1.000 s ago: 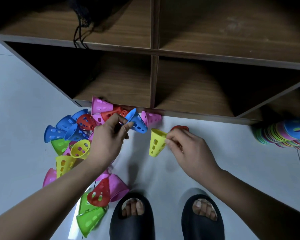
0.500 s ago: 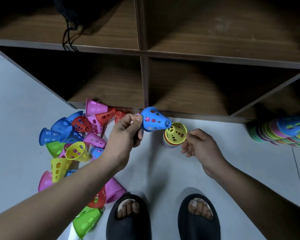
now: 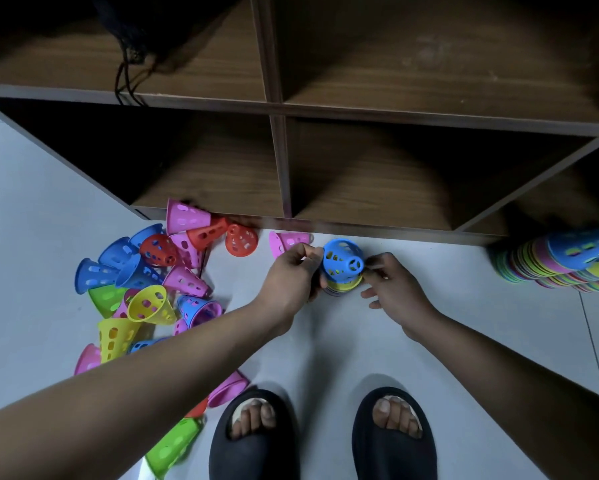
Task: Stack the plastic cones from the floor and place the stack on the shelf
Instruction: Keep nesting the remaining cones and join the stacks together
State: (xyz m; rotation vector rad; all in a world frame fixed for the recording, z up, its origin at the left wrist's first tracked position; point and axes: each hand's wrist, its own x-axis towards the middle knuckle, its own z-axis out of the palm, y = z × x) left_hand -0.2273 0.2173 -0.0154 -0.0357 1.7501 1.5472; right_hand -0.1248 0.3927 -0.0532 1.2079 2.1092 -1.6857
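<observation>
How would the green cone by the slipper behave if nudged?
The green cone lies on its side, so it would probably roll in a curve. Thin, perforated plastic suggests it is light and slides easily on the smooth floor.

Blue perforated cone (image 3: 343,261) atop yellow cone (image 3: 343,285); brown wood-grain shelf (image 3: 360,188); black slippers (image 3: 253,441).

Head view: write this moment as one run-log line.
blue cone: capping small stack | left hand: grips small stack | right hand: pinches blue cone | loose cones: floor, left
</observation>
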